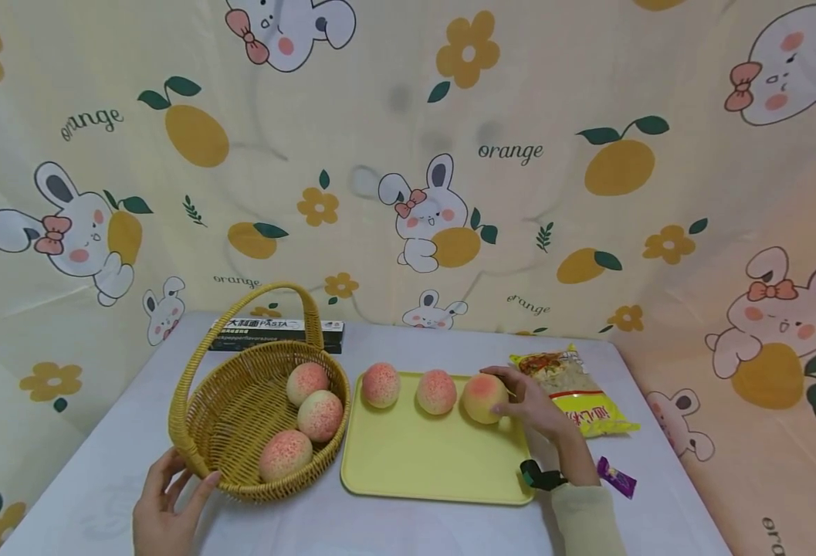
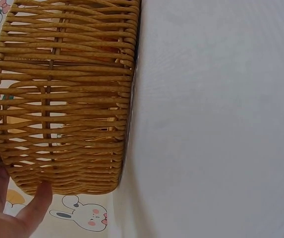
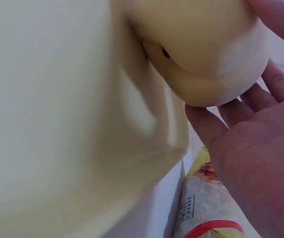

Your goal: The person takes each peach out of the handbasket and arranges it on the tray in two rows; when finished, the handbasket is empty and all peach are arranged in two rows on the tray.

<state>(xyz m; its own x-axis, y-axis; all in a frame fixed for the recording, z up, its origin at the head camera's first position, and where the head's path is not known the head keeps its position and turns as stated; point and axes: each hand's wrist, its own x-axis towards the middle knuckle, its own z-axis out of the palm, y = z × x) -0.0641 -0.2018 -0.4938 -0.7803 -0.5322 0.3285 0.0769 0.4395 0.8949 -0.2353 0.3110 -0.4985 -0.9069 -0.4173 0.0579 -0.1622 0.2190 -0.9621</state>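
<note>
My right hand (image 1: 527, 401) holds a yellowish peach (image 1: 484, 398) with a red blush at the far right corner of the yellow tray (image 1: 435, 471). In the right wrist view, fingers and thumb curve around that peach (image 3: 206, 54). Two pinker speckled peaches, one in the middle (image 1: 437, 392) and one at the left (image 1: 380, 385), sit along the tray's back. At the wicker basket's (image 1: 206, 401) near left side, my left hand (image 1: 167, 502) grips the rim by the handle's base. Inside the basket lie three peaches (image 1: 286, 455), on its right side.
Behind the basket lies a dark pasta box (image 1: 275, 337). A yellow food bag (image 1: 577, 390) rests to the right of the tray, close behind my right hand. Nearer, by the right sleeve, is a small purple wrapped snack (image 1: 616, 477). A patterned cloth (image 1: 435, 116) hangs behind the table.
</note>
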